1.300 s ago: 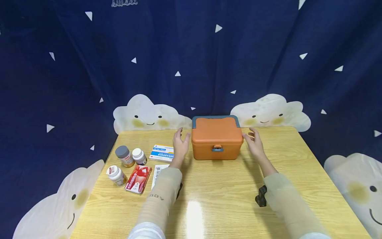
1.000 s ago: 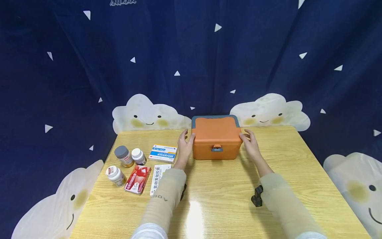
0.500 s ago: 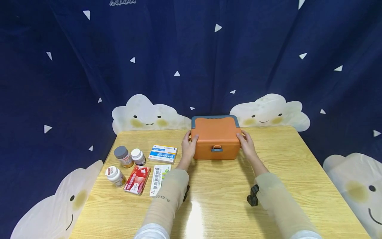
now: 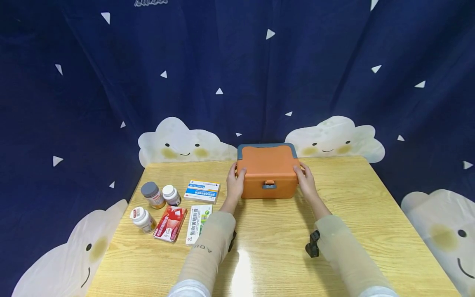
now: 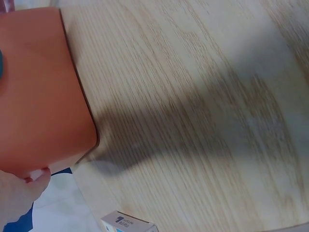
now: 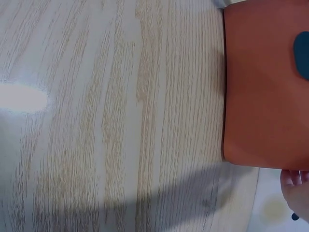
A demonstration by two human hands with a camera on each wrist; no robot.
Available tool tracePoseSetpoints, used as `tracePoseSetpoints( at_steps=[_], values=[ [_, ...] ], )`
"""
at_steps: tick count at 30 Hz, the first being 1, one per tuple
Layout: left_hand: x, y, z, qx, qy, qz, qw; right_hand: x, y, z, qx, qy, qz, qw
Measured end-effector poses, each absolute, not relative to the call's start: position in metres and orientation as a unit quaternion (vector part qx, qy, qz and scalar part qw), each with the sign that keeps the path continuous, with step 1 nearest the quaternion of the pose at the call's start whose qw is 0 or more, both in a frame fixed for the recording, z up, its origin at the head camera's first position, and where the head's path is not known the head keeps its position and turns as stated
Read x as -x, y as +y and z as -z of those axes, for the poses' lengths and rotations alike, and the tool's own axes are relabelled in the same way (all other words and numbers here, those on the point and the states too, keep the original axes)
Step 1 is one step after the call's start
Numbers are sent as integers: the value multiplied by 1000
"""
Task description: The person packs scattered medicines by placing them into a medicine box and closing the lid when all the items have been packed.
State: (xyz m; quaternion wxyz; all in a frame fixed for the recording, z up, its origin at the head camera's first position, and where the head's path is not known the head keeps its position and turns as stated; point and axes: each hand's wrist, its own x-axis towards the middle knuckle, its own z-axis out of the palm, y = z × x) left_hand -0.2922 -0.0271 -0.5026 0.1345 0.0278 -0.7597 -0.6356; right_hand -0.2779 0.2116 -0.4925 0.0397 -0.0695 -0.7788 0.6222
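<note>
An orange storage box (image 4: 269,163) with a lid stands at the back middle of the table, its blue-grey handle (image 4: 265,145) folded along the rear of the lid. On its front the latch (image 4: 269,184) has a blue-grey tab. The left hand (image 4: 235,183) holds the left side, thumb at the front corner below the lid's rim, other fingers partly hidden along the side. Mirroring it, the right hand (image 4: 307,181) holds the right side. Fingertips show at the box's edge in the left wrist view, and the right hand (image 6: 297,193) appears at the box's side in the other.
Left on the wooden table (image 4: 274,239) stand a grey-capped bottle (image 4: 153,195) and two white bottles, one of them (image 4: 143,220) nearer. Beside them lie a red medicine box (image 4: 170,224), a blue-and-white box (image 4: 202,191) and a white box (image 4: 197,222), partly behind the left sleeve.
Both hands have moved inward from beside the storage box and now hold its two sides. The box stays at the same spot; the bottles and medicine boxes have not moved.
</note>
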Motion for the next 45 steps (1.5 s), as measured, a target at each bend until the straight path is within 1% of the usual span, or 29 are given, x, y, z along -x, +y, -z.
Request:
tracePoseSetpoints(
  at_steps=[6,16,20,27,34,42,45],
  values=[
    [292,-27,506,-27,-764,628,145,278,212,493,75,-790,-607,40],
    [286,-30,506,-34,-756,639,135,273,210,492,74,-794,-603,34],
    [283,-31,508,-38,-755,641,130,270,208,492,69,-797,-599,40],
    [276,-32,506,-37,-750,646,137,265,205,494,68,-797,-597,60],
    [269,-34,509,-36,-752,643,139,261,202,499,71,-799,-593,68],
    [257,-39,507,-31,-765,629,132,244,194,480,72,-786,-612,37],
    [254,-40,507,-30,-766,628,136,247,197,492,69,-788,-610,40]
  ],
)
